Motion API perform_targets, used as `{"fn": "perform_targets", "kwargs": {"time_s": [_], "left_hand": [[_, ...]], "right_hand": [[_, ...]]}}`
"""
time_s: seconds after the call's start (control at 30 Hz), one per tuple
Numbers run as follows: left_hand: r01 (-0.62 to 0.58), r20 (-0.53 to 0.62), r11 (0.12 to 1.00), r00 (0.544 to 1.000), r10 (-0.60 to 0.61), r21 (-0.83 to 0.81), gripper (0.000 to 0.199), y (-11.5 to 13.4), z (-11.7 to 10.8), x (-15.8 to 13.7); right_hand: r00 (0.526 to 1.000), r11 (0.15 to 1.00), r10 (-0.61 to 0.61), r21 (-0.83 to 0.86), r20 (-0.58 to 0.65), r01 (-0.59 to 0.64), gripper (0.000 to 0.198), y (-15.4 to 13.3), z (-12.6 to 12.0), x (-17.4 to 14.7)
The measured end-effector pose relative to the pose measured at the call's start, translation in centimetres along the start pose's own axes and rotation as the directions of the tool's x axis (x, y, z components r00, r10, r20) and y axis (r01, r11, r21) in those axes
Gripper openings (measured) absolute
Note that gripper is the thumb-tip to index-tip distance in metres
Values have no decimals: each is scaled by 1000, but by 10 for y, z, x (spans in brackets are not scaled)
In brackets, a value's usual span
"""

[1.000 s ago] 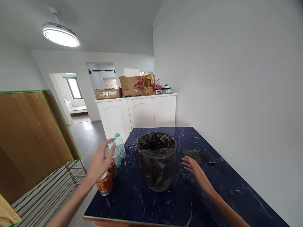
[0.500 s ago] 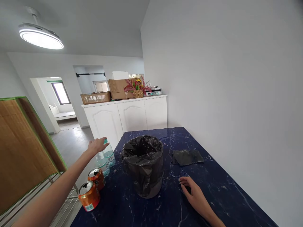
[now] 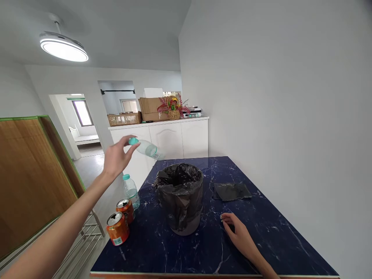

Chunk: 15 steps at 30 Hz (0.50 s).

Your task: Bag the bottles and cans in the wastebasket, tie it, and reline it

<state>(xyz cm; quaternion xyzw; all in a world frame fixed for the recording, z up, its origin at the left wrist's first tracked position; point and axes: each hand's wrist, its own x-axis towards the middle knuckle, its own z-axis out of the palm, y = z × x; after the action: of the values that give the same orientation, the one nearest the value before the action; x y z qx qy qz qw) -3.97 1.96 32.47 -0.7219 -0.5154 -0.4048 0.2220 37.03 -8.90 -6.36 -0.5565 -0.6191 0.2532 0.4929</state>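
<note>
My left hand [image 3: 118, 155] pinches a clear plastic water bottle [image 3: 149, 149] by its teal cap. The bottle hangs tilted in the air, its base pointing right, above and left of a trash bin [image 3: 186, 224] lined with a black plastic bag [image 3: 181, 193]. A second water bottle [image 3: 131, 192] stands upright at the table's left edge. Two opened orange drink cans [image 3: 117, 229] stand just nearer to me. On the tabletop right of the bin, my right hand [image 3: 236, 232] rests with loosely curled fingers, holding nothing that I can see.
A folded black plastic sheet [image 3: 231, 191] lies on the dark blue marbled table [image 3: 203, 257], right of the bin. A white wall [image 3: 276, 116] runs along the right side. Behind stands a white cabinet [image 3: 194, 139] bearing cardboard boxes [image 3: 124, 119] and a flower basket [image 3: 173, 114].
My left hand has lifted one bottle off the table and tipped it toward the bin. The other bottle and the cans stay standing. My right hand remains in place.
</note>
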Motion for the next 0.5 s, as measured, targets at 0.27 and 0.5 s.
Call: {"fn": "perform_targets", "kwargs": {"time_s": [0.27,0.5], "left_hand": [[-169,-3,966,985,172,-197,46,80,-77,-20],[-268,367,940,869,331,-212,50,90,-30,-36]], "right_hand": [[999,999,-38,-6,-21,38,33,1,0,0],[997,998,-65,-6,-37,65,31,-1,0,0]]}}
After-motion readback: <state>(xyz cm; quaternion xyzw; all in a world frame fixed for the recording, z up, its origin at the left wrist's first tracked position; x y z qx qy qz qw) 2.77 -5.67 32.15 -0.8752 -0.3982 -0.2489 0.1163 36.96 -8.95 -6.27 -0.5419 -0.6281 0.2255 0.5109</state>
